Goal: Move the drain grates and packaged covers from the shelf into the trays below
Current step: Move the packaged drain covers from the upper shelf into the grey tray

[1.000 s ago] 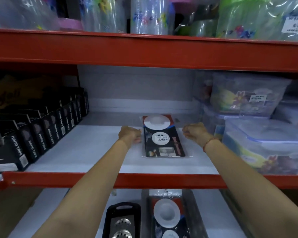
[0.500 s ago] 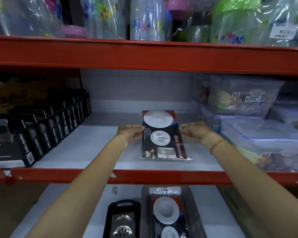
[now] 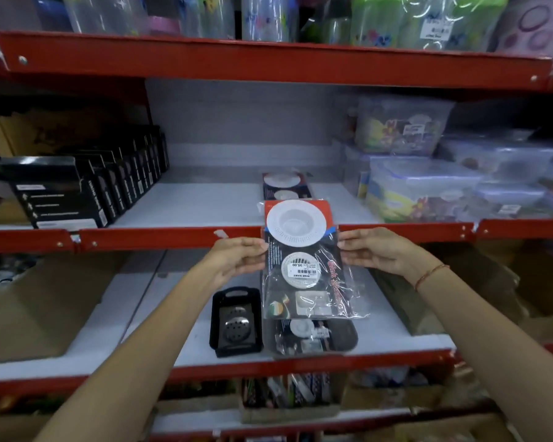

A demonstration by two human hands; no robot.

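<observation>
A packaged cover (image 3: 304, 260), two white round strainers on a dark card in clear plastic, hangs in the air in front of the middle shelf's red edge. My left hand (image 3: 237, 258) pinches its left side and my right hand (image 3: 374, 252) its right side. Another packaged cover (image 3: 284, 185) lies on the middle shelf behind it. Below, a dark tray (image 3: 348, 336) holds more packaged covers, partly hidden by the held pack. To its left a smaller black tray (image 3: 216, 317) holds metal drain grates (image 3: 236, 323).
Black boxes (image 3: 87, 186) line the middle shelf's left side and clear plastic containers (image 3: 428, 186) fill its right. Red shelf rails (image 3: 173, 237) cross the view. Cardboard boxes (image 3: 35, 307) sit left and right on the lower shelf.
The pack has been lifted off the middle shelf and drawn forward and down past the red rail, above the lower tray. A second pack beneath it now shows on the shelf.
</observation>
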